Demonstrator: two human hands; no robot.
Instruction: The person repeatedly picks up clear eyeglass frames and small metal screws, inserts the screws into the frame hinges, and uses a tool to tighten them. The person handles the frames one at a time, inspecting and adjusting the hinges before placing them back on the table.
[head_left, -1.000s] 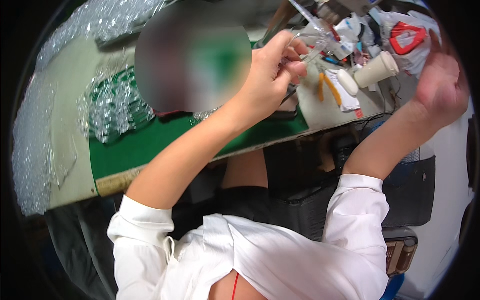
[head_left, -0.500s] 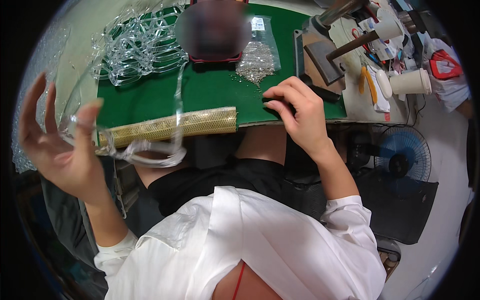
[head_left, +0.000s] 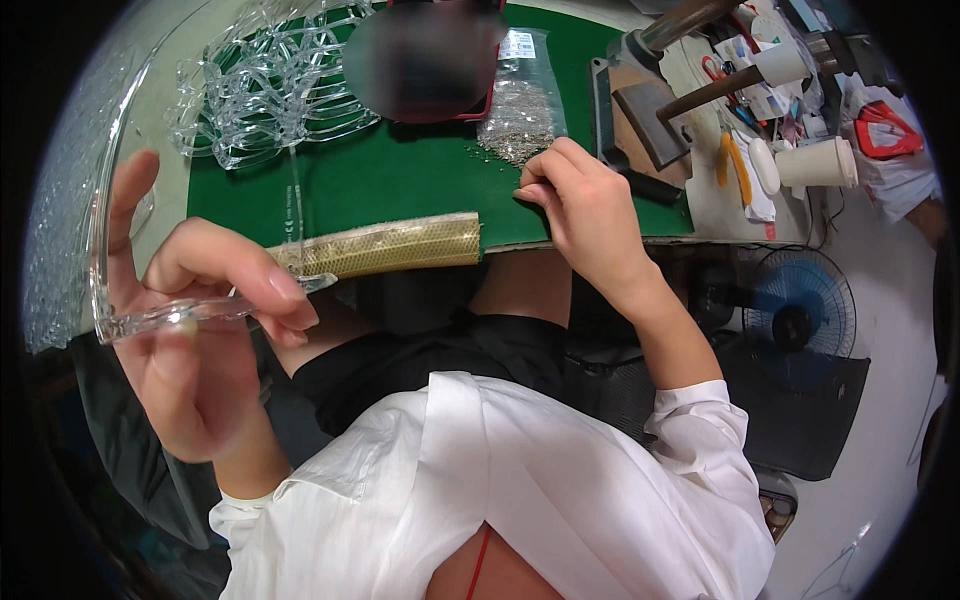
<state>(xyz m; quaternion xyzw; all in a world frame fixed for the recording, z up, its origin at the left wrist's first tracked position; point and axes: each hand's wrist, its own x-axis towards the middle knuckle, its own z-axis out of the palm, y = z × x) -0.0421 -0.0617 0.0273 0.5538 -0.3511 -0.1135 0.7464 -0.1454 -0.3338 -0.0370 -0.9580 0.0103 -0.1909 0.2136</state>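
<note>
My left hand (head_left: 195, 360) holds a clear plastic eyeglass frame (head_left: 150, 321) up at the left, its thumb and fingers around the front and the temple arms sticking out away from me. At the mat's middle right, my right hand (head_left: 592, 208) has thumb and forefinger pressed together; whatever is between the tips is too small to see. Just beyond those fingertips, tiny metal pieces (head_left: 512, 150) spill from a clear plastic bag (head_left: 525, 95). Nearer my lap, a gold mesh-patterned roll (head_left: 400, 246) lies along the table's front edge.
More clear eyeglass frames (head_left: 275, 95) are heaped at the back left of the green mat (head_left: 340, 195). A red-edged device (head_left: 488, 100), mostly blurred, stands behind. A metal hand press (head_left: 650, 125) occupies the right, with a white cup (head_left: 815, 164) beyond and a fan (head_left: 795, 310) below.
The eyeglass frame has turned in my left hand, whose fingers have curled around it and moved right. My right hand has shifted slightly left and its fingertips have closed together.
</note>
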